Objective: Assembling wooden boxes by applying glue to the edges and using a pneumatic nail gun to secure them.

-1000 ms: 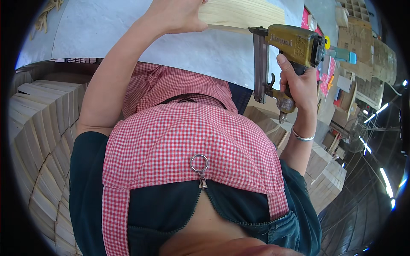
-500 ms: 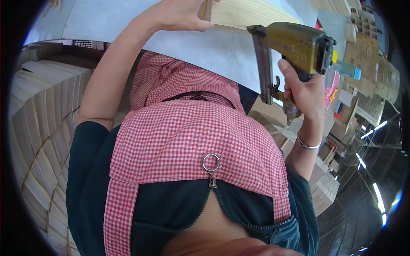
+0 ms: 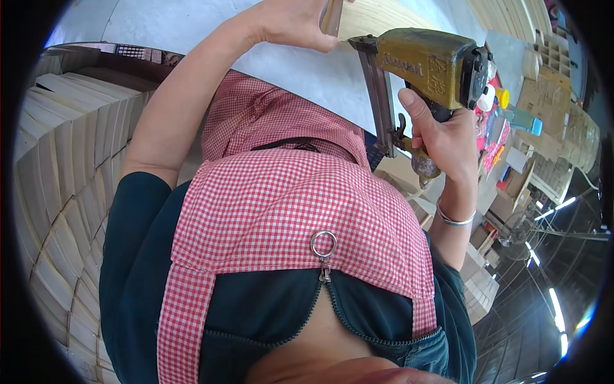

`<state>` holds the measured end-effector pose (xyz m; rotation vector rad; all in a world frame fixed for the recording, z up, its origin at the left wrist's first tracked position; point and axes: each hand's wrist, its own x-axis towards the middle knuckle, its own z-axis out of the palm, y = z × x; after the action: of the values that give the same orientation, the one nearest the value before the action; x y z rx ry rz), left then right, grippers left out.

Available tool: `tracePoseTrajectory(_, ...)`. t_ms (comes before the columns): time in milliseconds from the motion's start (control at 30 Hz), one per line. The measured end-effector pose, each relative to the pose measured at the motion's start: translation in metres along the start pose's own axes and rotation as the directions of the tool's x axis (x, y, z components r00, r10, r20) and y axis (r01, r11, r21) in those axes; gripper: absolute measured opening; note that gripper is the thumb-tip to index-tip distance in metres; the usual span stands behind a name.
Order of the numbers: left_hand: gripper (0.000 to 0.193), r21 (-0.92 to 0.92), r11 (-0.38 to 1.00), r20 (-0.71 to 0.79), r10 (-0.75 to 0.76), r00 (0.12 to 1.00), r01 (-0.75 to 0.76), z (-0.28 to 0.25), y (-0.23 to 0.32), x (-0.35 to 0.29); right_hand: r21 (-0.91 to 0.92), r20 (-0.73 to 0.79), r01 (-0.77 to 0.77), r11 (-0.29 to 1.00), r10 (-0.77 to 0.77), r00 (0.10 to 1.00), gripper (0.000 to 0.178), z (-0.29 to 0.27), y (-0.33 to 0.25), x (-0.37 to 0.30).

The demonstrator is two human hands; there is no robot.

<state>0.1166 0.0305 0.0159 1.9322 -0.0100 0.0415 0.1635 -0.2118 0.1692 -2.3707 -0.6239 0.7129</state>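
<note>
My right hand (image 3: 446,137) is wrapped round the grip of a yellow-brown pneumatic staple gun (image 3: 425,64). The tool's dark nose points left, close to the thumb of my left hand (image 3: 295,24). At the top edge, my left hand grips a narrow piece of wood (image 3: 331,18) between thumb and fingers; its fingertips are partly cut off by the picture's edge. Beside that piece lies a pale wooden board (image 3: 377,14), partly hidden behind the gun. Whether the gun's nose touches the wood, I cannot tell.
The pale worktable (image 3: 281,69) has its edge right at my apron. Wooden pieces (image 3: 77,153) are stacked high on the left. More boards (image 3: 505,16) lie at the upper right, near cardboard (image 3: 543,96) and a light-blue bottle (image 3: 526,121).
The staple gun in my right hand has moved left, and its nose is now nearer my left thumb. My left hand, still on the wood, appears slightly further right.
</note>
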Motion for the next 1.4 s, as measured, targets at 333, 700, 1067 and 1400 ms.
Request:
tracePoseTrajectory(333, 0.067, 0.329, 0.922, -0.209, 0.282, 0.936, -0.204, 0.002, -0.009, -0.003, -0.098, 0.047, 0.031, 0.995, -0.026, 0.999, 0.038, -0.009, -0.013, 0.010)
tracePoseTrajectory(700, 0.057, 0.012, 0.996, -0.190, 0.090, 0.978, -0.090, 0.090, 0.034, -0.083, -0.013, -0.210, -0.107, 0.994, 0.102, 0.972, 0.035, -0.037, 0.017, -0.033)
tracePoseTrajectory(1067, 0.033, -0.150, 0.964, -0.540, -0.266, 0.798, 0.220, -0.030, -0.028, 0.103, -0.015, -0.199, -0.119, 0.993, 0.113, 0.973, 0.037, -0.042, 0.060, -0.077)
tracePoseTrajectory(1400, 0.040, 0.144, 0.985, -0.606, 0.013, 0.795, 0.094, -0.050, -0.050, 0.108, 0.037, -0.111, -0.115, 0.993, 0.119, 0.987, 0.035, -0.023, 0.049, -0.066)
